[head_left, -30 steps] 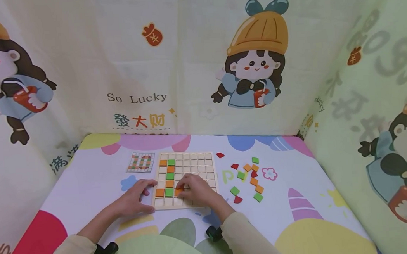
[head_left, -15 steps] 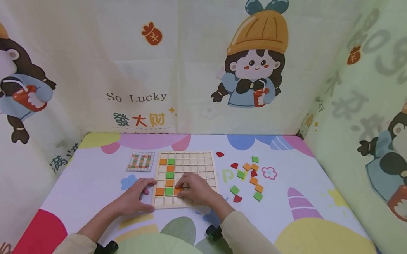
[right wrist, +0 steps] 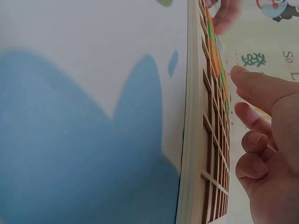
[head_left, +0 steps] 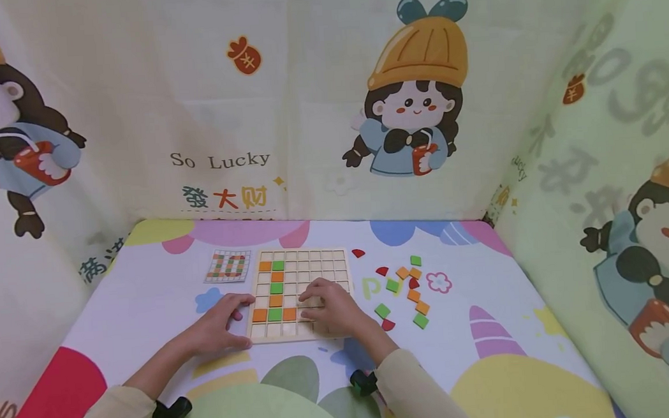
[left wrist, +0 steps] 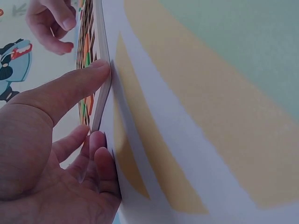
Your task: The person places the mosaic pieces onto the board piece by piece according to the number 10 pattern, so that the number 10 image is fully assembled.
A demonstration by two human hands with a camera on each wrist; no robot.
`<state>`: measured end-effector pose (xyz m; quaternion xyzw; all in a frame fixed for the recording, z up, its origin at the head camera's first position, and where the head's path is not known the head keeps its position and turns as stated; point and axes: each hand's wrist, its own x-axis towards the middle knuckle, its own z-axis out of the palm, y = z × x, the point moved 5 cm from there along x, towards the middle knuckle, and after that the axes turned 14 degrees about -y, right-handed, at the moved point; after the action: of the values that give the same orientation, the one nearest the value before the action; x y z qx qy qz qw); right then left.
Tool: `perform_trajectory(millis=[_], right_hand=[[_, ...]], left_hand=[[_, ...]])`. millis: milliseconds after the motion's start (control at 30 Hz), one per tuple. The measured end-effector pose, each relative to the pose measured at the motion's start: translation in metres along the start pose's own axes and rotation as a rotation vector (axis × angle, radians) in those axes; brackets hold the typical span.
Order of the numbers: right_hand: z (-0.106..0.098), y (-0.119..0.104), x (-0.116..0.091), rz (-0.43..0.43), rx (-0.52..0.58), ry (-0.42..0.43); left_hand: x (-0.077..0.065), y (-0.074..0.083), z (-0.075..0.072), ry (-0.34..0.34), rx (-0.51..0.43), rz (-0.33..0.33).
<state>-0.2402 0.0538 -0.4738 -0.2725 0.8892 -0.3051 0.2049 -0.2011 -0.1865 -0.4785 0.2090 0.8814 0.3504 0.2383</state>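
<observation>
On the table lies a square wooden grid board [head_left: 319,269], with orange and green square tiles in its left columns. My left hand [head_left: 217,323] rests at the board's left side, thumb and fingertips touching its edge. Over the lower middle of the grid hovers my right hand [head_left: 336,308], its thumb and index finger apart and nothing between them. Just left of those fingertips, an orange tile [head_left: 289,314] sits in a cell beside a green tile [head_left: 274,315]. In the right wrist view, the right hand [right wrist: 275,140] is raised clear of the board.
A printed pattern card [head_left: 227,265] lies beyond the left hand. Loose pieces spread right of the board, among them a green tile [head_left: 415,261], an orange tile [head_left: 422,308] and a red quarter-round piece [head_left: 388,324]. Printed curtains [head_left: 317,108] enclose the table.
My right hand has let go of the orange tile, leaving it in its cell, and has moved a little right with its fingers spread. The left hand stays at the board's edge.
</observation>
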Motion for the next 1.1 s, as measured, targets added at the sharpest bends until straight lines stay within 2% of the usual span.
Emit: perform_trajectory(millis=[433,700,933,1100], right_hand=[[-0.016,0.015,-0.025,0.008,-0.067,0.05],[-0.026,0.032,-0.055,0.08,-0.034,0.08],[-0.036,0.049,-0.078,0.081,-0.076,0.125],[-0.041,0.063,-0.095,0.12,-0.062,0.166]], left_hand=[[0.002,-0.002,-0.002,-0.009,0.008,-0.018],[0.003,-0.002,0.0,-0.018,0.006,-0.011],[0.003,-0.003,0.002,-0.012,0.015,-0.011],[0.003,-0.003,0.002,-0.008,0.019,0.001]])
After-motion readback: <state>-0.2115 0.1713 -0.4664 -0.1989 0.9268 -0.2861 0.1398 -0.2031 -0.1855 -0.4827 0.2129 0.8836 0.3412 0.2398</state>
